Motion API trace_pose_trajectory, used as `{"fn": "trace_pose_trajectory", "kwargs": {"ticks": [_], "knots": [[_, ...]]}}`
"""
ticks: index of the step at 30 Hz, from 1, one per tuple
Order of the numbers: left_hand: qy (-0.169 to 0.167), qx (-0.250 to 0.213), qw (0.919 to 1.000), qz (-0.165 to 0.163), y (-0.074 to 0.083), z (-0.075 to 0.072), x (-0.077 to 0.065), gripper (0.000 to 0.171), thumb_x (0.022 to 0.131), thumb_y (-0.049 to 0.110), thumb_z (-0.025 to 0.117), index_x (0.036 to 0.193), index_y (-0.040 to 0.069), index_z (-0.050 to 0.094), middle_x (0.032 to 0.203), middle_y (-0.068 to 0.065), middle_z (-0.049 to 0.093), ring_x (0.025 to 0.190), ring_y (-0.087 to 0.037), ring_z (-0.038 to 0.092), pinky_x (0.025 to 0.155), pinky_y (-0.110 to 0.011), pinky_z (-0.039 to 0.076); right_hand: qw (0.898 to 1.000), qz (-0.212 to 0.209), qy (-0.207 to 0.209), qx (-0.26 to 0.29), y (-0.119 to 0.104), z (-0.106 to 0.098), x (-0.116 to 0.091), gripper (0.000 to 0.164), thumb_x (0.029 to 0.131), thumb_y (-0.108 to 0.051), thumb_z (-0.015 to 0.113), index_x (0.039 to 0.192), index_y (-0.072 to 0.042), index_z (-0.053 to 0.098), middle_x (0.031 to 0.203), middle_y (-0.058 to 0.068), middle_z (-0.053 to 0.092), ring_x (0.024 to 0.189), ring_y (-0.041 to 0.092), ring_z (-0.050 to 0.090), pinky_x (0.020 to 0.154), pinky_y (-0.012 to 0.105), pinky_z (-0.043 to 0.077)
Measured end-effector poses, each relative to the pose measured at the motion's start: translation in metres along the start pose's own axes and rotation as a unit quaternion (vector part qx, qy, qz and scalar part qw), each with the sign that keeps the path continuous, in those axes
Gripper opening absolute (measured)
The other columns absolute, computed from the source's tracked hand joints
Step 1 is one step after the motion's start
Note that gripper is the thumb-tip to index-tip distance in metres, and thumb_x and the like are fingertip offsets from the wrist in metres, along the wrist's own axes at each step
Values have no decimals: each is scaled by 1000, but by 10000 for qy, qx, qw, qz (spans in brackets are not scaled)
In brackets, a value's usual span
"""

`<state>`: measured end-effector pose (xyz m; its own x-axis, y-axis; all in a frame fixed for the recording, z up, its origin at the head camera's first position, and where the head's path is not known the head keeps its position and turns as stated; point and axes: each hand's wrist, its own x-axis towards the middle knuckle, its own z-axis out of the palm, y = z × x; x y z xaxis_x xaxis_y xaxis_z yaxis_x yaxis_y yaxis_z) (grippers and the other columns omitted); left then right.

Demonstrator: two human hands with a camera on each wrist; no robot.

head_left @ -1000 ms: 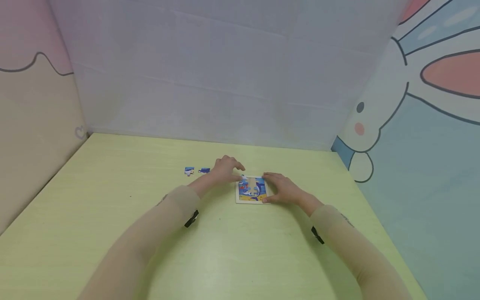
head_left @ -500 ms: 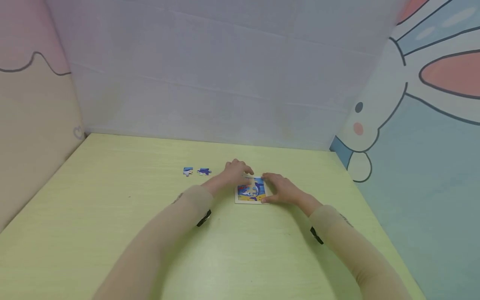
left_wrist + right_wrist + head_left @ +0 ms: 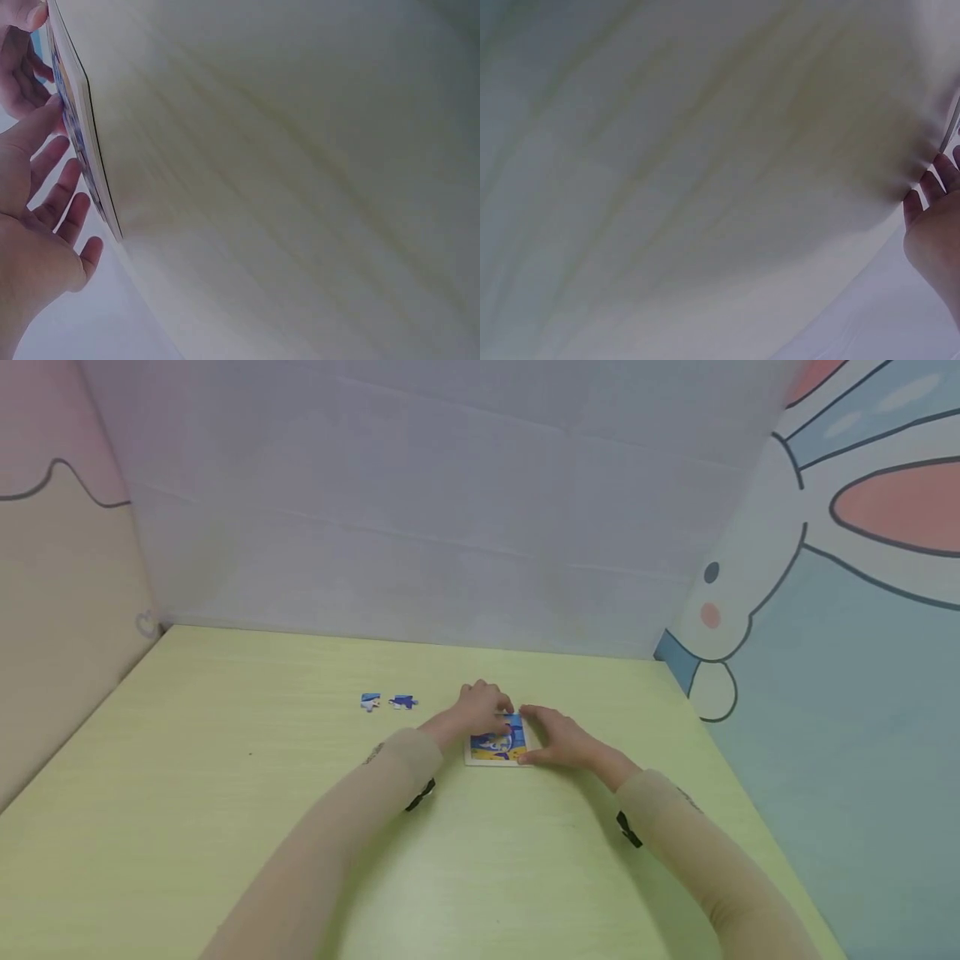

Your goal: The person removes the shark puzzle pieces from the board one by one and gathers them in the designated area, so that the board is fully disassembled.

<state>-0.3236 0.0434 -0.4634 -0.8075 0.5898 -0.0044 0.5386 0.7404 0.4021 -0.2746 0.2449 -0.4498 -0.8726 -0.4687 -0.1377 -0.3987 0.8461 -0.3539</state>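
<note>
A small square jigsaw puzzle in a white frame [image 3: 487,765] lies on the table, showing a blue sea picture with yellow along its near side. Over its far left part is my left hand [image 3: 480,708], thumb and fingertips down at the picture. In the left wrist view this thumb [image 3: 46,120] touches the puzzle's face while the other fingers spread loosely. My right hand [image 3: 566,740] grips the frame's right side, thumb at the near corner and fingers at the far one. Two loose jigsaw pieces, one blue and white [image 3: 370,702] and one dark blue [image 3: 403,702], lie to the left.
The pale yellow-green table [image 3: 225,827] reaches back to a grey-white cloth wall [image 3: 420,527]. A beige and pink panel [image 3: 60,610] stands at the left. At the right is a panel with a cartoon rabbit [image 3: 750,568].
My left hand has moved right over the puzzle, covering its far left and middle, where bare wood showed earlier. The right hand keeps its place at the frame. The loose pieces stay put.
</note>
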Motion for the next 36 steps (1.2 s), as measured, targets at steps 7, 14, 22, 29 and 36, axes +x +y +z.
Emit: {"fn": "trace_pose_trajectory", "kwargs": {"ticks": [7,14,22,29,36], "knots": [[-17,-2,10000,-30,-4,3,1,38,83,44,69,116,26,66,115,2,58,109,-20,43,95,-45,29,9994,-176,266,-98,-5,2,3,61,94,-37,56,142,-4,38,147,17,36,137,36,30,109,55,22],[8,-75,10000,-3,-8,4,3,38,81,46,70,114,26,67,115,3,59,109,-20,44,95,-45,29,9987,-41,486,-174,-8,6,6,55,92,-32,58,137,-3,43,148,21,33,139,42,20,108,60,17],[62,-203,9997,133,-8,-1,2,24,80,41,72,99,27,70,112,2,60,107,-22,45,95,-47,29,9987,319,383,138,-5,3,9,57,90,-32,62,137,-6,44,149,20,32,138,40,24,105,64,20],[19,-348,9993,166,-7,-2,2,14,82,35,72,92,26,72,115,1,60,109,-22,45,96,-48,29,9985,385,385,111,-1,3,10,58,89,-37,63,136,-10,45,149,16,32,138,39,25,102,67,22],[-60,-420,9991,55,-6,-2,1,9,83,33,71,88,25,71,114,1,59,109,-22,44,96,-48,30,9982,416,429,115,-1,4,10,58,88,-38,64,135,-10,46,149,16,34,138,39,26,101,68,22]]}}
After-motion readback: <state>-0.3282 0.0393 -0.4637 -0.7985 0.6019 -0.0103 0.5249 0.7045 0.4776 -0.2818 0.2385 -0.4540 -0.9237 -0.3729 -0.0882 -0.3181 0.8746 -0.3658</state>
